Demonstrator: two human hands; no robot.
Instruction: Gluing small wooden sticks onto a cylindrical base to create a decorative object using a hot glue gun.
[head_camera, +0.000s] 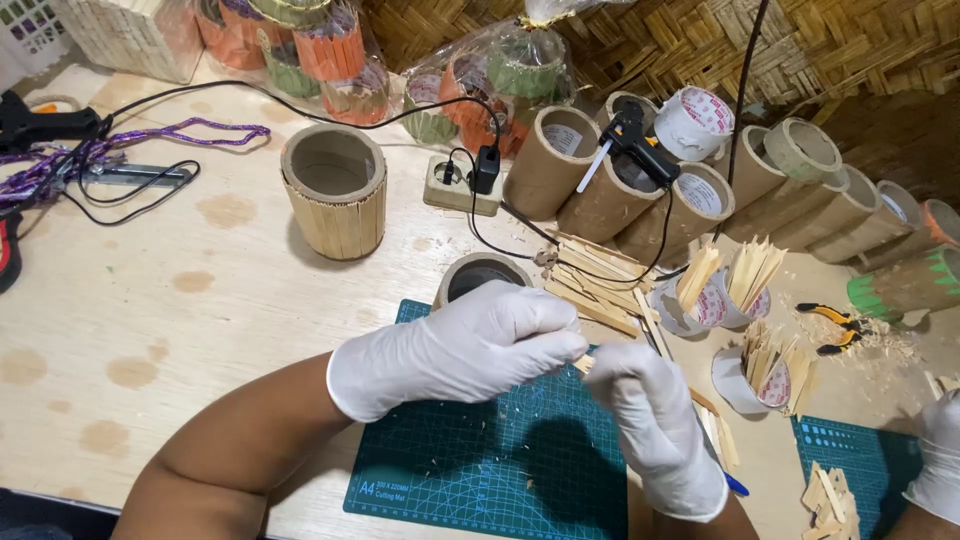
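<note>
Far off to the left of the gloved fingers, a black tool (45, 122) lies at the table's edge with a purple cord (120, 140) trailing from it across the pale wooden table (150, 310). Nearer, up and left of the fingers, stands a cardboard tube clad in wooden sticks (335, 205), upright and open at the top. The left hand (465, 348), in a white glove, hovers over the green cutting mat (490, 460); its fingers are curled and pressed together, their tips pinching one end of a small wooden stick (584, 363). Just behind those knuckles a bare cardboard ring (480, 275) peeks out, partly hidden by the hand. The right hand (650, 410), also gloved, meets the left at the fingertips, thumb and forefinger closed on the same stick from the other side, so the stick sits between both pinches, above the mat's right edge. Just above the fingers lies a loose heap of flat wooden sticks (595, 280), and beyond that a white power strip (462, 185) with a black plug. Further up and right of the fingers, a black glue gun (640, 145) rests on a row of brown cardboard tubes (690, 200). To the right of the fingers stand paper cups holding stick offcuts (735, 285), then orange-handled pliers (830, 325). At the far right edge another person's gloved hand (940, 460) rests by a second green mat (850, 460).
</note>
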